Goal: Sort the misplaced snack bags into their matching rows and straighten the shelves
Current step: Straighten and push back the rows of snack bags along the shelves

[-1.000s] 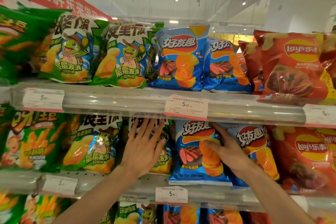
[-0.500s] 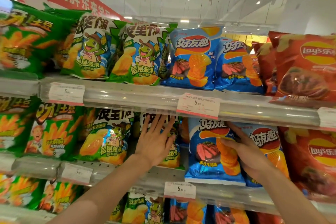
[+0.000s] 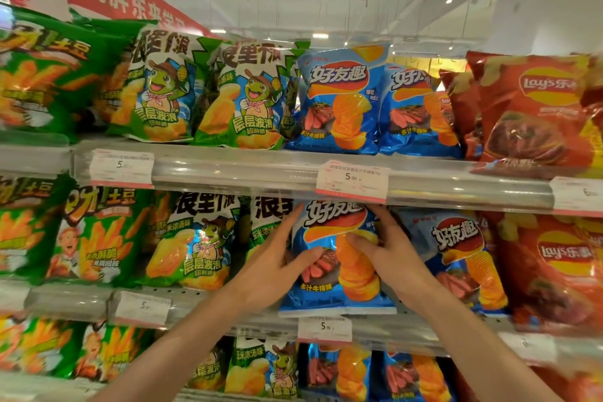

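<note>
Both hands have closed in on one blue bag (image 3: pixel 339 258) since a moment ago, the left hand (image 3: pixel 274 268) leaving the green bag (image 3: pixel 264 225) beside it. Glossy, crinkled and puffy, it stands upright on the middle shelf (image 3: pixel 202 307), long axis vertical, print facing out. Its left edge sits between the left fingers and thumb; the right hand (image 3: pixel 388 254) pinches its right side, thumb on the front.
</note>
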Demonstrator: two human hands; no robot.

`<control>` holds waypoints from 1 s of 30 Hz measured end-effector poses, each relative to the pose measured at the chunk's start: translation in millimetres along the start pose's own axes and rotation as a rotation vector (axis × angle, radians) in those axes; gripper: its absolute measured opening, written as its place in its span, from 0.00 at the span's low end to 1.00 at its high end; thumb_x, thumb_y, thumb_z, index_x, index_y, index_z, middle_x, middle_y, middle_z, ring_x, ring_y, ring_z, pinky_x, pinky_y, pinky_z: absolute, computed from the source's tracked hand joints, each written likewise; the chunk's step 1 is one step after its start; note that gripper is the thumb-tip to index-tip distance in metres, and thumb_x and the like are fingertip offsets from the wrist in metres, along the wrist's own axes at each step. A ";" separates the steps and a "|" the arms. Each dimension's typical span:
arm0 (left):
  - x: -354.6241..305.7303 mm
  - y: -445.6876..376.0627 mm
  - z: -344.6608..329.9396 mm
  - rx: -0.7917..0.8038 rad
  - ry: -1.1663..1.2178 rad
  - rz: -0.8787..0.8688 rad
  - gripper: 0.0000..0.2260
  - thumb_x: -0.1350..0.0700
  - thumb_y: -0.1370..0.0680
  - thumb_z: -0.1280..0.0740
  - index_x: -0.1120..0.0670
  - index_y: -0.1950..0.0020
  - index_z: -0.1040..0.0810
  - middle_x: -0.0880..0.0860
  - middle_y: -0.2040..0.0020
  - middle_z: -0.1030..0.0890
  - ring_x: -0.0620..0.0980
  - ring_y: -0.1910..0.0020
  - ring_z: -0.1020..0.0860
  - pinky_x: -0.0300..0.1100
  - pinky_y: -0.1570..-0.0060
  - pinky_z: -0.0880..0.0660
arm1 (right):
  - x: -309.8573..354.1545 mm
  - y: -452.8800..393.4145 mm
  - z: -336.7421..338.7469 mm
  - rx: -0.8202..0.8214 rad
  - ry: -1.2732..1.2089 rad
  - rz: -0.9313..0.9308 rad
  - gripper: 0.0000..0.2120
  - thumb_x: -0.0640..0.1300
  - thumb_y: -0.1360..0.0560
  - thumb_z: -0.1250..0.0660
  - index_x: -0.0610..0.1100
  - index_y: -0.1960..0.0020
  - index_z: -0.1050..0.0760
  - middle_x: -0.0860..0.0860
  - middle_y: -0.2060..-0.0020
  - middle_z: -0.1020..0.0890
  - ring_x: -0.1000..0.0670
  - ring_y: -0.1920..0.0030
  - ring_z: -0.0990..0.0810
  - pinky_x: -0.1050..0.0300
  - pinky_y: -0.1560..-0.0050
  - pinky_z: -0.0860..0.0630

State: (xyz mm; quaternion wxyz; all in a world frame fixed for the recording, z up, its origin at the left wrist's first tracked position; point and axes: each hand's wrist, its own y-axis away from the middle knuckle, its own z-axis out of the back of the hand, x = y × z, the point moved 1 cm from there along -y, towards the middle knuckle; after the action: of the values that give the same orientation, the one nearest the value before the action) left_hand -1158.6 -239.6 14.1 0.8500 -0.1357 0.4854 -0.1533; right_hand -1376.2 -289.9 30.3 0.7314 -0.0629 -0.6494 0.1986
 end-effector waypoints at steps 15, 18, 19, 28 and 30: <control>-12.9 -2.3 -19.1 0.109 0.116 -0.007 0.38 0.45 0.25 0.27 0.37 0.21 0.45 0.38 0.27 0.30 0.35 0.30 0.31 0.44 0.27 0.33 | 2.5 41.0 24.4 0.243 0.012 -0.051 0.39 0.41 0.27 0.25 0.64 0.25 0.40 0.61 0.36 0.21 0.57 0.36 0.22 0.55 0.40 0.22; -14.8 -6.2 -25.0 0.130 0.138 0.002 0.40 0.46 0.26 0.26 0.37 0.21 0.47 0.39 0.26 0.32 0.37 0.29 0.31 0.43 0.27 0.34 | 3.6 44.9 28.5 0.218 0.077 -0.039 0.42 0.41 0.28 0.24 0.63 0.24 0.42 0.63 0.36 0.23 0.63 0.38 0.22 0.64 0.45 0.23; -18.0 -6.6 -27.2 0.133 0.150 0.004 0.41 0.48 0.25 0.26 0.37 0.20 0.47 0.38 0.26 0.32 0.36 0.30 0.31 0.40 0.28 0.34 | 3.8 44.7 30.5 0.204 0.094 -0.044 0.42 0.41 0.28 0.23 0.63 0.24 0.42 0.66 0.37 0.24 0.65 0.40 0.23 0.66 0.46 0.23; -8.1 -9.2 -9.1 -0.302 -0.406 -0.166 0.27 0.43 0.21 0.34 0.44 0.24 0.36 0.48 0.31 0.30 0.48 0.39 0.26 0.45 0.43 0.25 | -1.4 23.2 47.8 -0.068 0.136 -0.029 0.39 0.47 0.31 0.22 0.72 0.29 0.37 0.60 0.29 0.30 0.53 0.31 0.28 0.48 0.35 0.24; 8.0 -15.1 0.3 -0.449 -0.608 -0.246 0.23 0.45 0.20 0.38 0.50 0.27 0.31 0.55 0.31 0.27 0.54 0.34 0.30 0.53 0.38 0.27 | -8.6 14.1 41.1 -0.106 0.090 -0.026 0.39 0.46 0.30 0.23 0.67 0.27 0.37 0.58 0.30 0.29 0.55 0.34 0.26 0.54 0.39 0.23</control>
State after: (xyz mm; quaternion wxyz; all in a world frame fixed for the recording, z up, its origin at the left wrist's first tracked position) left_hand -1156.4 -256.5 13.7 0.8793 -0.4146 0.2132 -0.0969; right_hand -1419.9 -287.1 23.4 0.7579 -0.1016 -0.6263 0.1514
